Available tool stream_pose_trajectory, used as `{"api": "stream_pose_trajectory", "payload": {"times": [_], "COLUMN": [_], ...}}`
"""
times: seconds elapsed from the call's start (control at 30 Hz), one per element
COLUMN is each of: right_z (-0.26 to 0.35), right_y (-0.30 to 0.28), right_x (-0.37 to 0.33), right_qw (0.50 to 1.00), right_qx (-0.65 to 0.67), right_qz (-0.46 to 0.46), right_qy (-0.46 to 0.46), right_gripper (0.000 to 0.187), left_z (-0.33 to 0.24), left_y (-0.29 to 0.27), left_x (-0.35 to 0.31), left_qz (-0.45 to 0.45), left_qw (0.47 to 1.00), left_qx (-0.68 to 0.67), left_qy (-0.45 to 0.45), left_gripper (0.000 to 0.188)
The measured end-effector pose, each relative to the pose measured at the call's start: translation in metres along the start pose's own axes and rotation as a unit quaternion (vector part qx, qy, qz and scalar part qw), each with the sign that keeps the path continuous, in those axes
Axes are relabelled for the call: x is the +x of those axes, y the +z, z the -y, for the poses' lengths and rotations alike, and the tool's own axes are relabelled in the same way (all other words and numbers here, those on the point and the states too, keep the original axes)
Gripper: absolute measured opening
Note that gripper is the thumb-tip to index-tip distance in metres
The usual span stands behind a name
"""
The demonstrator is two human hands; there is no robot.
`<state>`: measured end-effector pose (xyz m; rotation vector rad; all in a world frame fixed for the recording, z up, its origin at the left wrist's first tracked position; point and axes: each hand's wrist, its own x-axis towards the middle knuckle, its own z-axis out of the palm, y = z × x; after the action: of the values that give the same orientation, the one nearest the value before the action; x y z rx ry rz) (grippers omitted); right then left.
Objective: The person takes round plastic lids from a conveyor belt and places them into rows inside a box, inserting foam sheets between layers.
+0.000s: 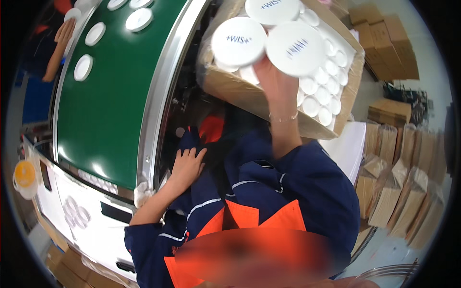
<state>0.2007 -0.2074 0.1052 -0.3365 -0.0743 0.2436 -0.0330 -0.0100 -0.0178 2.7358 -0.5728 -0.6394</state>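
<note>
Over a cardboard box at the upper right, my right hand (278, 79) is closed on a white round lid (295, 48) with dark print, smeared by motion. The fingers are mostly hidden behind it. Touching that lid on its left is a second printed white lid (238, 42); I cannot tell whether the hand also holds it. A third lid (272, 8) shows just beyond them. The plastic-lined box (353, 86) contains several rows of small white round pieces (322, 96). My left hand (188, 165) lies on my thigh, fingers spread, holding nothing.
A green conveyor belt (108, 105) with a metal rail (156, 96) runs at left, carrying several white lids (139, 19). Another person's hand (65, 31) is at its far left edge. Cardboard boxes (386, 45) and plastic-wrapped cardboard stacks (391, 192) stand at right.
</note>
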Motion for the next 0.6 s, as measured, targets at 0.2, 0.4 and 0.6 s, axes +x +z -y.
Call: {"api": "stream_pose_trajectory", "payload": {"times": [0.2, 0.4, 0.6], "right_z": [0.192, 0.320, 0.329], "right_y": [-0.109, -0.149, -0.160], "right_x": [0.112, 0.133, 0.167], "right_qw": [0.636, 0.228, 0.144], "right_qx": [-0.734, -0.943, -0.976], "right_qz": [-0.081, -0.177, -0.151], "right_qy": [-0.223, -0.165, -0.064], "right_gripper": [0.025, 0.023, 0.028], "left_z": [0.000, 0.002, -0.001], "left_y": [0.000, 0.006, 0.007], "left_x": [0.001, 0.005, -0.001], "left_qz": [-0.018, -0.022, -0.020], "left_qw": [1.000, 1.000, 0.999], "left_qx": [0.014, -0.003, 0.035], "left_qy": [-0.002, 0.022, 0.015], "left_gripper": [0.051, 0.050, 0.052]}}
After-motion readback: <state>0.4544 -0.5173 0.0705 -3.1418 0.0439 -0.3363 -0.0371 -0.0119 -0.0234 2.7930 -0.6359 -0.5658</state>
